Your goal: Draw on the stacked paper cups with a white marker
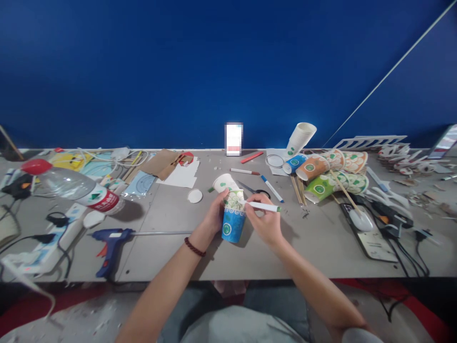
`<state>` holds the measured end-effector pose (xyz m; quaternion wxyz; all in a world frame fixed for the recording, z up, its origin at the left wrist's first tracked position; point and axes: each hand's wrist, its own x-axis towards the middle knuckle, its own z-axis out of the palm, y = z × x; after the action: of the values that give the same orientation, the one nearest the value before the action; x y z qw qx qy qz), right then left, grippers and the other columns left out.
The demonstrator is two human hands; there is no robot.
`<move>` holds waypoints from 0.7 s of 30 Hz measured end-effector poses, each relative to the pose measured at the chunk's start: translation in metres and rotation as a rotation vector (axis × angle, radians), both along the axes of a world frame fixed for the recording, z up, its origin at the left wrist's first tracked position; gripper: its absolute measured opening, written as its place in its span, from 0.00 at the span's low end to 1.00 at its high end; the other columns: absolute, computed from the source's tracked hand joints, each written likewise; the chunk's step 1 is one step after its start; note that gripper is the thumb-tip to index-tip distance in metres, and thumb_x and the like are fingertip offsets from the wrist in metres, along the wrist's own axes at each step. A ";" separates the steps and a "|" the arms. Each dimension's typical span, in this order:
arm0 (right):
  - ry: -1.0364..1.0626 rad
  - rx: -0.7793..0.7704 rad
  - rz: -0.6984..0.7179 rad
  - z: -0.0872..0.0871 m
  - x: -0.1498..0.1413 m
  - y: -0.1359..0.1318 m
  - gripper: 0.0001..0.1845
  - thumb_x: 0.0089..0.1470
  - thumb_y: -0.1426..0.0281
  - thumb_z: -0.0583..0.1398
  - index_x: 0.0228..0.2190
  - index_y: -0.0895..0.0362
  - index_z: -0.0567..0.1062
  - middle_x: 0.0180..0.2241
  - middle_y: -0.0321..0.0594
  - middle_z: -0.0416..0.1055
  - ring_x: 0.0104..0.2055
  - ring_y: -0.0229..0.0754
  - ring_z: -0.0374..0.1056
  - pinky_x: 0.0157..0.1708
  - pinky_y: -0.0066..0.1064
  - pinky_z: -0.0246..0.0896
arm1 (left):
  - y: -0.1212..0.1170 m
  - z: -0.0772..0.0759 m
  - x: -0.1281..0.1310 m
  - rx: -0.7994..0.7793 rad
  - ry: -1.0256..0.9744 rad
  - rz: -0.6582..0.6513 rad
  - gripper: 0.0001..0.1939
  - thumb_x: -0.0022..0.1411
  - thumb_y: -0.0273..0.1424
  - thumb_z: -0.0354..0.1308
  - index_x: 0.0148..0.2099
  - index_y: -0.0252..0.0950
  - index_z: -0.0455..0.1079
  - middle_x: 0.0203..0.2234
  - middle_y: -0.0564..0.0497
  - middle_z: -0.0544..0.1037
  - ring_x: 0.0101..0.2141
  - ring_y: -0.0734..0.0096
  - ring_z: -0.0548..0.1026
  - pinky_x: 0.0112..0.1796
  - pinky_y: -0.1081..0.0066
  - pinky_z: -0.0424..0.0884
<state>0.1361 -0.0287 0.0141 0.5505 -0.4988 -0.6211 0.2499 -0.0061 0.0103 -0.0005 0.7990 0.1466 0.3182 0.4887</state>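
My left hand [214,213] is wrapped round the side of a paper cup [233,225], blue at one end and patterned in white and green at the other. In my right hand [266,222] is a white marker with a green end [264,206], its tip side close to the cup's patterned part. Whether the tip touches the cup is hidden by my fingers. Just behind the held cup lies a white paper cup with green leaves [224,182]. Black-handled scissors [262,192] rest behind my right hand, near a blue-capped marker [272,188].
Several coloured paper cups [312,167] and a leaning white cup stack [300,138] lie at the right. A computer mouse [360,220] sits beyond them. On the left are a blue glue gun [113,247], a water bottle [76,186] and a power strip [53,243].
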 end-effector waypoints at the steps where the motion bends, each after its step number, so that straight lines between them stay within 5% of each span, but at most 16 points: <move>1: -0.003 0.002 0.000 0.000 0.000 0.000 0.01 0.52 0.71 0.59 0.29 0.55 0.72 0.28 0.36 0.71 0.26 0.36 0.67 0.27 0.28 0.66 | 0.000 0.001 0.000 -0.003 -0.001 0.006 0.13 0.57 0.37 0.63 0.36 0.30 0.75 0.27 0.48 0.80 0.27 0.69 0.76 0.34 0.71 0.70; 21: 0.079 -0.044 -0.013 -0.003 0.000 0.001 0.02 0.53 0.69 0.59 0.31 0.55 0.71 0.28 0.35 0.70 0.25 0.35 0.67 0.23 0.26 0.64 | -0.001 0.002 -0.001 0.049 0.016 -0.019 0.14 0.56 0.38 0.64 0.36 0.30 0.75 0.25 0.48 0.79 0.25 0.66 0.76 0.35 0.66 0.72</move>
<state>0.1360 -0.0280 0.0109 0.5651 -0.5047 -0.5899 0.2792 -0.0068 0.0095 0.0011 0.7972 0.1732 0.3112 0.4875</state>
